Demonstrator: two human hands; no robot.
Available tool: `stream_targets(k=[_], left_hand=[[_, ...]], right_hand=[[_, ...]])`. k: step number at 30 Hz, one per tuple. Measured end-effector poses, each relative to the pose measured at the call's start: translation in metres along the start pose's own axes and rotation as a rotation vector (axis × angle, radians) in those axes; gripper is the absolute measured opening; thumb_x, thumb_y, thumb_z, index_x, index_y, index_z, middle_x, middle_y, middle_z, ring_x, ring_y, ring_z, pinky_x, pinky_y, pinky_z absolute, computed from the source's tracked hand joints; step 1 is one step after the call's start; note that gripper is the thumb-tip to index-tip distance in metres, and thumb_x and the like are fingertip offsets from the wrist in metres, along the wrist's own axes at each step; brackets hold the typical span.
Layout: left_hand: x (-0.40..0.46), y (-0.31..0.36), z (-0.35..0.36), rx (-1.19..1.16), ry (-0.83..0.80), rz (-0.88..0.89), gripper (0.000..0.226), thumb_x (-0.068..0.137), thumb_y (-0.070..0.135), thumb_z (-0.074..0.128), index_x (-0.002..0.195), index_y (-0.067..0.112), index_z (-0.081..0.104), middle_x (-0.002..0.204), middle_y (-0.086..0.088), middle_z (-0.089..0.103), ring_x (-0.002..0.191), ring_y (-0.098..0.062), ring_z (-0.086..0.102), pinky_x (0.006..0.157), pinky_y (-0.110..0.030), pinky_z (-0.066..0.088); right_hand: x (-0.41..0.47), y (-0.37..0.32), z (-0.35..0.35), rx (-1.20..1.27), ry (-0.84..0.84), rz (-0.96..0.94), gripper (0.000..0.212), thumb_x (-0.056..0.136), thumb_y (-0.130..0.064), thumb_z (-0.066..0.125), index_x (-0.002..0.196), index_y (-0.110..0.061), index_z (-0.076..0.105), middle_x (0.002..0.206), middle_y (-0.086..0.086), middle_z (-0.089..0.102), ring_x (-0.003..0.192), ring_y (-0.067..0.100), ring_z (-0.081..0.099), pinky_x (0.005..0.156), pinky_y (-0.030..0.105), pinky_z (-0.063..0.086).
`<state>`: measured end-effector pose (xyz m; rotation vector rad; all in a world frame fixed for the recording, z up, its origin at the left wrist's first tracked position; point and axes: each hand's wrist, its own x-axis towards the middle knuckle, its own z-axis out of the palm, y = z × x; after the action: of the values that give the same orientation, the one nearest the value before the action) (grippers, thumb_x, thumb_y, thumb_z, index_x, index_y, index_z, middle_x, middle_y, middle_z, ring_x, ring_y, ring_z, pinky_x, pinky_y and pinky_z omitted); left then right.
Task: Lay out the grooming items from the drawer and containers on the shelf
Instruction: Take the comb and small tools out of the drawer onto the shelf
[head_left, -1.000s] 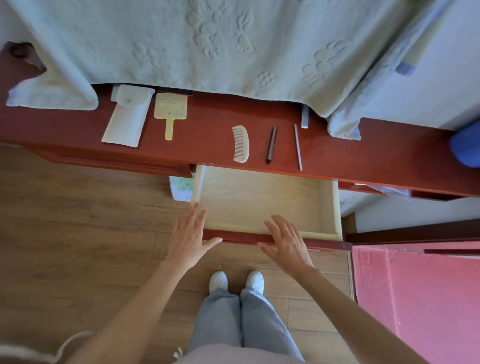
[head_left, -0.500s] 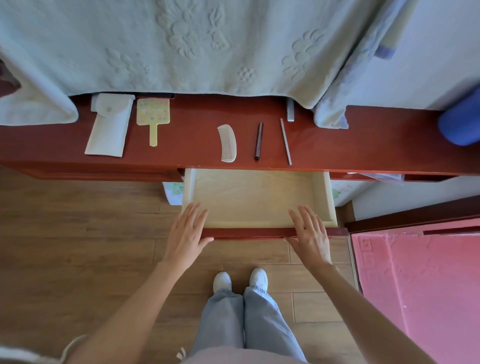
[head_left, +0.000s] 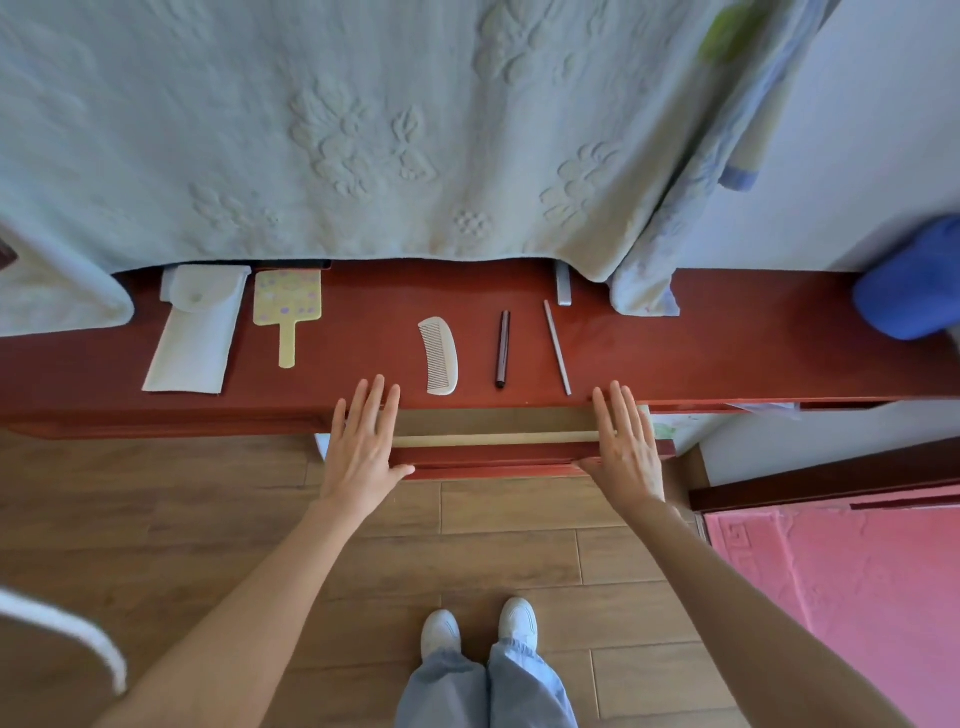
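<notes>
Hands flat and fingers straight, a person leans both palms against the red wooden front of a pale-lined drawer (head_left: 493, 454), which stands nearly closed beneath a red lacquered wooden shelf (head_left: 727, 338); the left hand (head_left: 363, 441) presses its left end and the right hand (head_left: 626, 447) its right end, and neither grips anything. Only a narrow strip of the drawer's pale interior shows between the hands, and nothing can be seen in it. Laid out on the shelf just beyond the fingertips are the grooming items: a cream curved wooden comb (head_left: 439, 356) lies just past the left hand's fingers, a slim dark brown stick (head_left: 502, 349) sits between the two hands and farther out, and a thin grey metal rod (head_left: 557, 347) lies just beyond the right hand's fingers, slightly tilted. Farther left of the left hand rest a yellow dotted paddle-shaped hand mirror (head_left: 287, 312) and a white fabric pouch with a flap (head_left: 195, 332), side by side. All look light and would likely lift with a fingertip pinch; the comb is probably stiff and best taken by its smooth spine, not its fine teeth, the rod and stick may roll or slip on the glossy wood, and the pouch seems soft. A pale green embossed blanket (head_left: 363, 130) hangs over the shelf's far edge.
</notes>
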<state>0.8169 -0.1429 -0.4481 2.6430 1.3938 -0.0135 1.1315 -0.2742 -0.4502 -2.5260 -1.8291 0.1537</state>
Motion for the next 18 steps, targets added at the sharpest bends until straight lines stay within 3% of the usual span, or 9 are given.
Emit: stream_targets(k=[8, 18], left_hand=[[0.031, -0.015, 0.002, 0.066, 0.003, -0.017, 0.118, 0.054, 0.055, 0.084, 0.146, 0.005, 0.031, 0.153, -0.016, 0.029, 0.141, -0.037, 0.025, 0.112, -0.055, 0.026], [0.052, -0.015, 0.008, 0.039, 0.078, -0.020, 0.097, 0.065, 0.042, 0.083, 0.144, 0.009, 0.038, 0.151, -0.015, 0.035, 0.137, -0.037, 0.033, 0.108, -0.054, 0.032]], right_hand=[[0.030, 0.010, 0.003, -0.023, -0.002, -0.041, 0.107, 0.065, -0.042, 0.083, 0.148, -0.007, 0.026, 0.155, 0.017, 0.021, 0.144, 0.031, 0.018, 0.115, 0.045, 0.017], [0.059, 0.012, 0.007, -0.078, 0.006, -0.052, 0.097, 0.068, -0.043, 0.081, 0.146, -0.008, 0.033, 0.151, 0.016, 0.032, 0.140, 0.032, 0.030, 0.112, 0.049, 0.026]])
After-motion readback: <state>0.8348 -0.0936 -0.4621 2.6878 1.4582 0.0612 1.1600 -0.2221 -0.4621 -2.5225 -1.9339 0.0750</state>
